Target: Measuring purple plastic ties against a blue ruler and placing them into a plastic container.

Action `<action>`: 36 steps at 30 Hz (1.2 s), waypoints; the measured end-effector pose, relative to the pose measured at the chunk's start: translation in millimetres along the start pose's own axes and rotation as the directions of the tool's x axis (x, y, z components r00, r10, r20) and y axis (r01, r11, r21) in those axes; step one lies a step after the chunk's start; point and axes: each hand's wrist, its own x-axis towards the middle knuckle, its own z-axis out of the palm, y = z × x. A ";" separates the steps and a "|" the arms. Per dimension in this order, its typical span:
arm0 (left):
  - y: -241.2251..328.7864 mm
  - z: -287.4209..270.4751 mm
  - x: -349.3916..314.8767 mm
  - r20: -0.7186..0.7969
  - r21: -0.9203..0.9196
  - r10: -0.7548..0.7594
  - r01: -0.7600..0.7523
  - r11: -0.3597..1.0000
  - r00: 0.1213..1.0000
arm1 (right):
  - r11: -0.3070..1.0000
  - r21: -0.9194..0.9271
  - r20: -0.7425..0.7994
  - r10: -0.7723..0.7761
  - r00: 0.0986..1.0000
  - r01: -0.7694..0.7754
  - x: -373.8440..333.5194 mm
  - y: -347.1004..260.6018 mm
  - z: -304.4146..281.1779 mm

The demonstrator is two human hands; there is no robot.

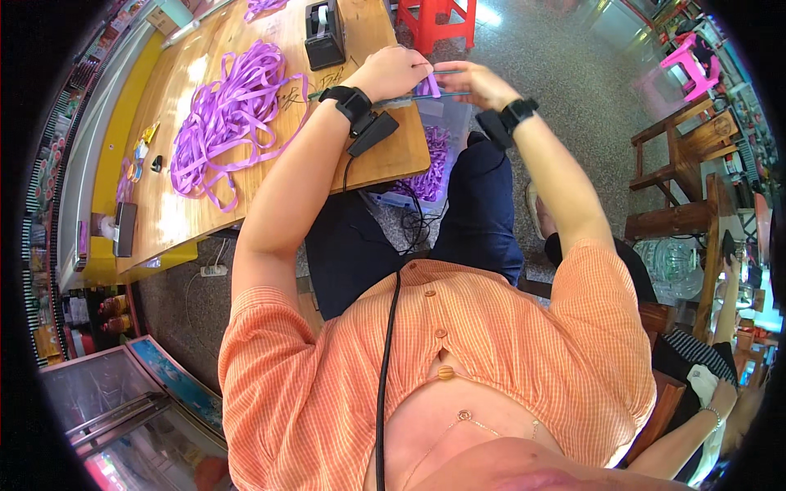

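Observation:
Above the table's right edge, my left hand (393, 75) is closed on a purple ribbon (428, 85), fingers bent over it. Thin dark rods (449, 94) stick out to the right beside the ribbon; how they are fixed is hidden by my hand. My right hand (478, 84) faces it from the right, fingers stretched out and apart near the ribbon and rods. Whether its fingertips touch the ribbon is too small to tell. A loose heap of purple ribbon (233, 123) lies on the table, with a strand running toward my left wrist.
The wooden table (344, 168) carries a black tape dispenser (325, 37). Below its right edge stands a clear plastic bin (446, 155) with purple ribbon pieces. A red stool (434, 29), a pink stool (696, 69) and a wooden chair (675, 151) stand around. A black cable hangs before me.

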 end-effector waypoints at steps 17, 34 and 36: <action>9.9 -7.0 -2.2 0.058 -0.094 -0.131 0.136 0.986 0.990 | 0.972 0.037 -0.085 -0.227 0.970 0.231 -68.1 36.7 67.1; 49.9 -27.1 -18.6 0.619 -0.507 -0.420 0.746 0.431 0.664 | 0.933 0.199 -0.211 -0.259 0.942 0.301 -85.1 22.0 89.9; 51.9 -27.9 -22.3 0.619 -0.548 -0.397 0.735 0.401 0.678 | 0.974 0.041 -0.197 -0.212 0.957 0.224 -95.9 6.9 88.3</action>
